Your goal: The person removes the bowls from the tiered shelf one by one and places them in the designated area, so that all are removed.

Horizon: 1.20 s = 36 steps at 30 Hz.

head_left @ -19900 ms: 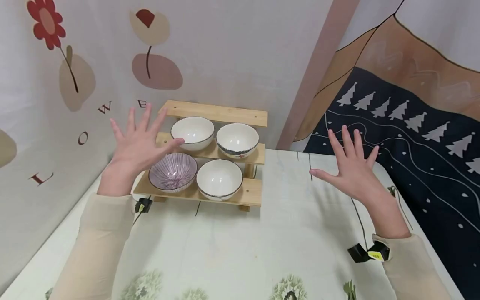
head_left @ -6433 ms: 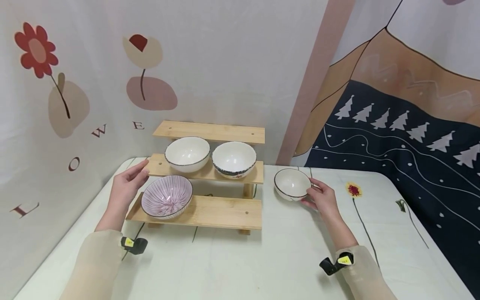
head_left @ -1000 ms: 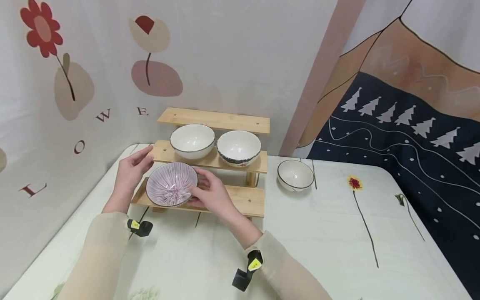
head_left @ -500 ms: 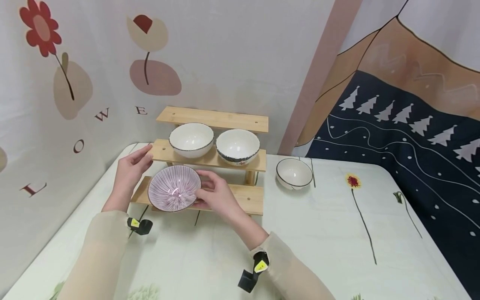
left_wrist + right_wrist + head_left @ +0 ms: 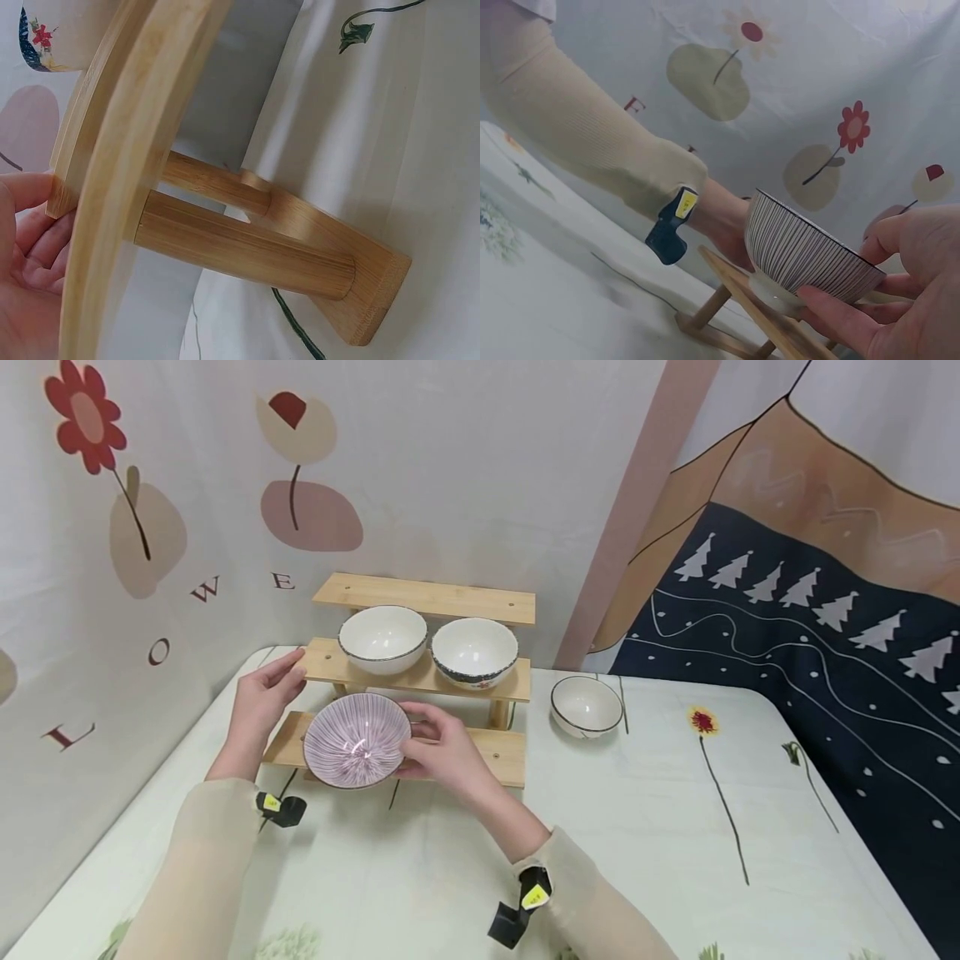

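My right hand (image 5: 450, 753) grips the right side of a purple-striped bowl (image 5: 356, 742), thumb at the rim and fingers beneath. The bowl is tilted toward me, in front of the lowest board of a wooden tiered rack (image 5: 491, 756). In the right wrist view the bowl's striped outside (image 5: 802, 251) and pale foot show, raised off the board. My left hand (image 5: 261, 706) pinches the left end of the rack's middle board; the left wrist view shows its fingers around the board's end (image 5: 64, 196). Part of the bowl's right side is hidden by my right hand.
On the middle board stand a white dark-rimmed bowl (image 5: 383, 639) and a white bowl with a patterned outside (image 5: 475, 652). A smaller white bowl (image 5: 587, 707) sits on the floral tablecloth (image 5: 637, 827), right of the rack. Printed curtains (image 5: 465, 468) hang behind.
My right hand has lifted the purple-striped bowl off the lowest board and drawn it forward and slightly right. The left hand stays on the rack. Earlier, the small white bowl was moved from rack to table.
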Available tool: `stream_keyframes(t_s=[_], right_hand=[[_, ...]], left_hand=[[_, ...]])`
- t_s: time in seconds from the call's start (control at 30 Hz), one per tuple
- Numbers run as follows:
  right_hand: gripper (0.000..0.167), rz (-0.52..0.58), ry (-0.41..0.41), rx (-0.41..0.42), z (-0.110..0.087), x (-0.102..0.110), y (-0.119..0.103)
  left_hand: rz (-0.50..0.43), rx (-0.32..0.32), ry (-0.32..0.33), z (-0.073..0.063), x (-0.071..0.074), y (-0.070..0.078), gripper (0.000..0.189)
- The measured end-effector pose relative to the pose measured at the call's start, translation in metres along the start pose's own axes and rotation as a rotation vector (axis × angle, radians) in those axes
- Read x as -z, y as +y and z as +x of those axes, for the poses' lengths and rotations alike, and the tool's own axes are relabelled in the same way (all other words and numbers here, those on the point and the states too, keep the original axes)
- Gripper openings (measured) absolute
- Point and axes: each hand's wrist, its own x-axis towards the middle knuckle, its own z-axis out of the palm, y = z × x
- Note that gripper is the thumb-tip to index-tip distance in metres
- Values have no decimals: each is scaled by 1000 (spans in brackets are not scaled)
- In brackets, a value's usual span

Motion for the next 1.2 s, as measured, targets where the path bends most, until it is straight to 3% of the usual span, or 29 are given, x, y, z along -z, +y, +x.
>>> stream_keyframes(t_s=[0.4, 1.2], right_hand=[[55, -28, -9, 20, -12, 12, -5], [56, -125, -35, 24, -37, 49, -12]], left_hand=[[87, 12, 5, 2, -1, -2, 54], [94, 24, -1, 1, -1, -1, 55]])
